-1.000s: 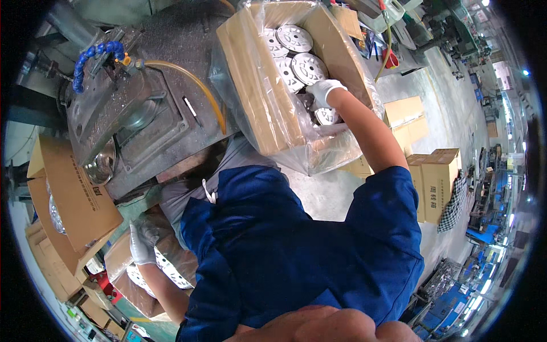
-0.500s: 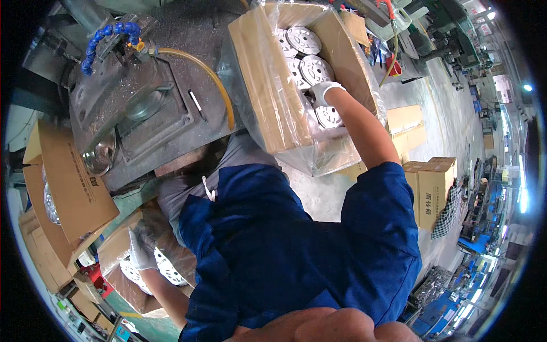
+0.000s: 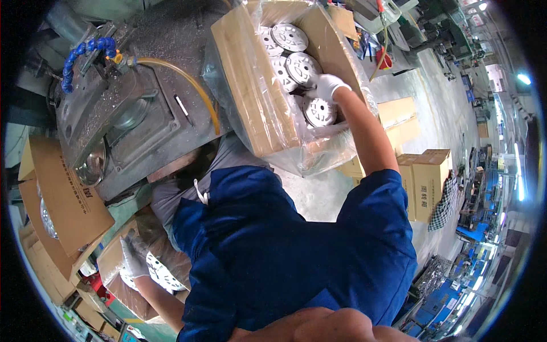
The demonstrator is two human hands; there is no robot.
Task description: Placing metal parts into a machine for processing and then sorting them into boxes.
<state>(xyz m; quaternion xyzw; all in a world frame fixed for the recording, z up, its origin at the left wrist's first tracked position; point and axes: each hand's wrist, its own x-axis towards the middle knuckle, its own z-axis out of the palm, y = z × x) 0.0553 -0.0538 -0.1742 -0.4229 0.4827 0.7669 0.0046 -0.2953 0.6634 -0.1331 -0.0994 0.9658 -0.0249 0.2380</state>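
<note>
My right hand (image 3: 330, 87), in a white glove, is inside the plastic-lined cardboard box (image 3: 254, 85) at upper centre. It is at the edge of a round white metal disc (image 3: 302, 68) with cut-out holes. Its fingertips are hidden, so a grip on the disc cannot be made out. Just below it lies another slotted disc (image 3: 320, 112). At lower left, my gloved left hand (image 3: 134, 257) reaches into a second lined box (image 3: 114, 283). Its fingers are stretched out above white slotted discs (image 3: 162, 273), and I see nothing held in it.
A dark metal machine table (image 3: 154, 134) with a blue segmented hose (image 3: 85, 48) and a yellowish tube (image 3: 188, 80) stands at upper left. An open carton (image 3: 71, 196) with shiny discs is at far left. Closed cartons (image 3: 424, 185) stand on the right.
My right hand has drawn back slightly from the lower disc, which now shows more fully. My left hand stays over its box. The whole view has shifted a little.
</note>
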